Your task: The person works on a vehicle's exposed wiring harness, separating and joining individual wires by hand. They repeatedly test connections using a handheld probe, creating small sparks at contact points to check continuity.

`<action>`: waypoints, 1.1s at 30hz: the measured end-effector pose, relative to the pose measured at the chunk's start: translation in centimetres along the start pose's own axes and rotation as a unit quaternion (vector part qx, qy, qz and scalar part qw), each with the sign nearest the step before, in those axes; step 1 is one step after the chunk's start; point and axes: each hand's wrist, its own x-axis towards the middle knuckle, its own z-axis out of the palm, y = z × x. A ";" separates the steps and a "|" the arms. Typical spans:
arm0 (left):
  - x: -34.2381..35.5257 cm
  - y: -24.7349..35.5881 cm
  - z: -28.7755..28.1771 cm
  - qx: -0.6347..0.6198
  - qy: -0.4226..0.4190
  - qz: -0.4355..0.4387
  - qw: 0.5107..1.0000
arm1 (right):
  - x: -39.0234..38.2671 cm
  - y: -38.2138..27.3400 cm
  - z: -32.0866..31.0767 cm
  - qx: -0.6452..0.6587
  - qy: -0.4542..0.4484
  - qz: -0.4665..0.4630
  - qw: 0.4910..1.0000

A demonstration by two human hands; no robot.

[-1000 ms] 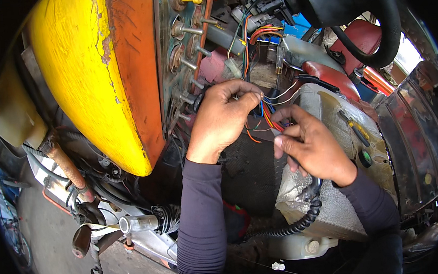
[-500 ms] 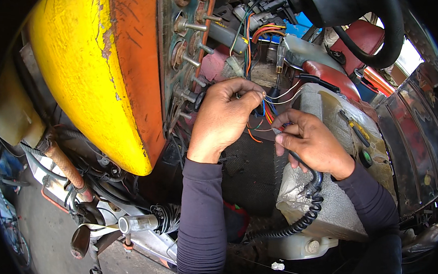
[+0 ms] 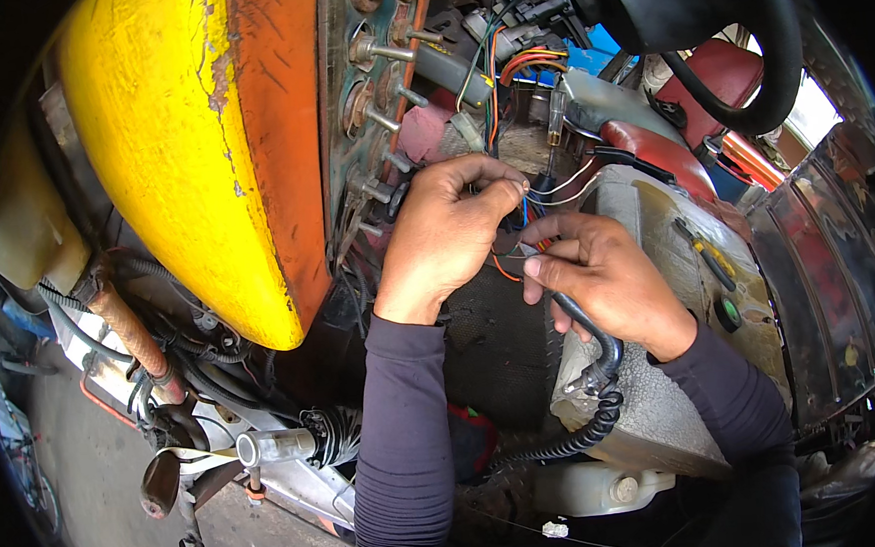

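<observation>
My left hand (image 3: pixel 445 235) pinches thin wires between thumb and forefinger, beside a bundle of coloured wires (image 3: pixel 537 215); its fingertips cover the exact spot held. My right hand (image 3: pixel 613 281) is closed around a slim probe (image 3: pixel 527 250) with a pale pointed tip, held just below and right of the left fingertips. From under that hand a thick black lead (image 3: pixel 590 316) curves down into a coiled black cord (image 3: pixel 593 432). Whether the tip touches a wire cannot be made out. Two white wires (image 3: pixel 577 187) arc off to the right of the pinch.
Left stands a yellow and orange panel (image 3: pixel 175 159) with toggle switches (image 3: pixel 383 116) along its edge. A black steering wheel (image 3: pixel 785 52) is at upper right. Yellow-handled pliers (image 3: pixel 712 257) and a roll of tape (image 3: pixel 727 313) lie on the worn grey cover (image 3: pixel 654 381).
My right hand has moved a little left and up, bringing the probe tip closer to my left fingertips; the lead and coil followed. My left hand has stayed in place.
</observation>
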 end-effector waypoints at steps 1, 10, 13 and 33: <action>0.0 0.0 0.0 -0.002 0.000 0.000 1.000 | 0.1 0.2 0.0 0.013 -0.003 -0.001 1.000; -0.1 0.4 0.1 -0.012 0.001 -0.008 1.000 | 0.4 0.6 0.0 0.070 -0.005 0.015 0.997; -0.1 0.5 0.2 -0.015 0.000 -0.018 1.000 | 0.3 0.6 0.0 0.073 -0.007 0.015 0.997; -0.3 0.5 0.2 -0.042 -0.013 -0.052 0.998 | -0.5 0.3 -0.7 0.040 -0.018 0.003 0.999</action>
